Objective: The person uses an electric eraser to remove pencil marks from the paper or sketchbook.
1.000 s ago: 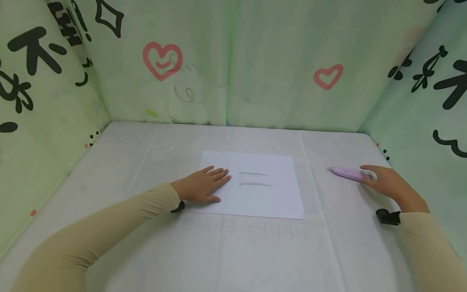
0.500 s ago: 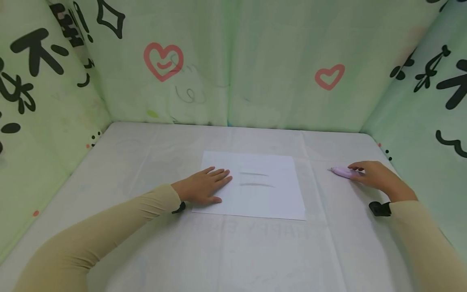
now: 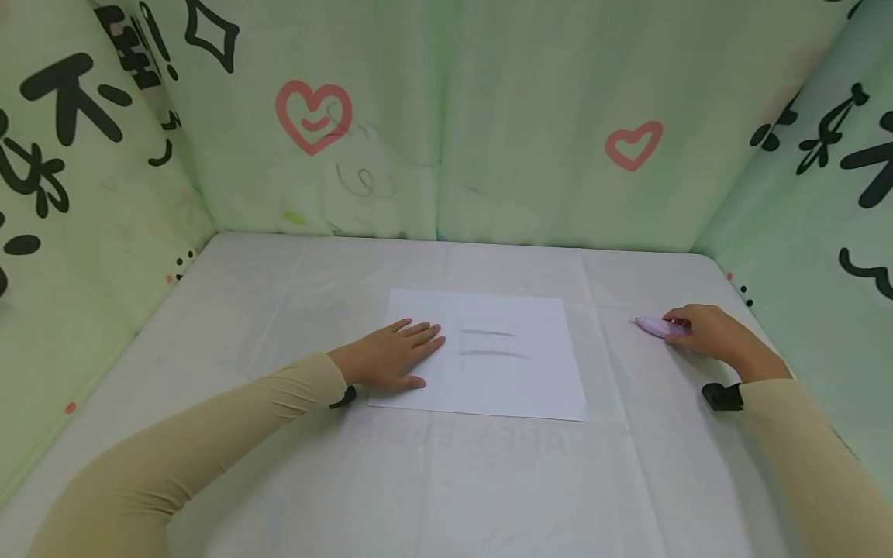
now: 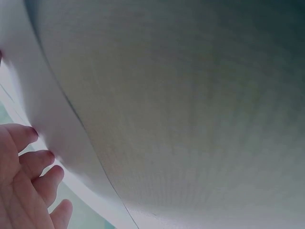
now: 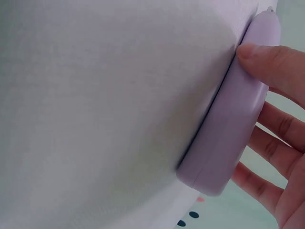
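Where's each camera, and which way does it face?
Head: on the head, facing forward and down at paper; left hand, right hand and sleeves show.
Left wrist: worn there, facing a pale surface; left fingers show.
Right wrist: worn there, facing the purple device; right thumb and fingers show.
Head and right wrist share the purple device and right hand.

Left hand palm-down, outspread; right hand pinching.

White table: is looking a bit wrinkly.
Paper: is lying flat near the middle.
Purple tool: is lying farther right.
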`<state>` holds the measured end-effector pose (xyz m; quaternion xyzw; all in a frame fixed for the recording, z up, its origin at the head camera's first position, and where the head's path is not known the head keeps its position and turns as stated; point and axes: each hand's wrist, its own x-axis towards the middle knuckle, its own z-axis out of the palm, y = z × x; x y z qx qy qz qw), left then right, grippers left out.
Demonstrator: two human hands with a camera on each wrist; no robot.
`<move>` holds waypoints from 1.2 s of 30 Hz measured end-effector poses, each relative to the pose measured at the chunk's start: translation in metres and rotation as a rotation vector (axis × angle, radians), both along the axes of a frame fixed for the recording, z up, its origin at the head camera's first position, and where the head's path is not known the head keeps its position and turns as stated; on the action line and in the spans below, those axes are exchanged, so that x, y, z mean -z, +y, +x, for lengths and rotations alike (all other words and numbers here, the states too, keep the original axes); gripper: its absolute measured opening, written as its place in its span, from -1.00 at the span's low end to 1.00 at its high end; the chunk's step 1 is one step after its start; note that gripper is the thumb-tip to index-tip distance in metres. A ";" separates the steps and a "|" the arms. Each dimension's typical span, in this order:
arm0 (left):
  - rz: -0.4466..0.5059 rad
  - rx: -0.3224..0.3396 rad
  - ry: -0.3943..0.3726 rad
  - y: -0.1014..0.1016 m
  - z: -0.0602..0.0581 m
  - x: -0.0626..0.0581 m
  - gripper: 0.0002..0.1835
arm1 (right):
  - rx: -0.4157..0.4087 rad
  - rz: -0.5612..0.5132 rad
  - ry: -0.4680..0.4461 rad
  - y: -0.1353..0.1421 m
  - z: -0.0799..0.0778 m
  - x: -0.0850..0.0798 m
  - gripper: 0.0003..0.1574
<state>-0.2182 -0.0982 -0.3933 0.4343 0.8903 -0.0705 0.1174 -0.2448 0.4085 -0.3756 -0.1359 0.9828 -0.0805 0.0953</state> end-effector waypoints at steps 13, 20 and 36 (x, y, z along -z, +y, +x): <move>0.010 0.021 0.003 0.000 -0.002 0.001 -0.22 | -0.068 0.028 0.152 -0.003 0.009 0.004 -0.57; 0.000 0.012 0.011 -0.001 -0.002 0.003 -0.22 | -0.298 0.037 0.584 -0.006 0.009 0.009 -0.57; 0.012 0.035 0.038 -0.003 -0.004 0.007 -0.22 | -0.493 0.121 0.723 -0.054 0.008 0.001 -0.72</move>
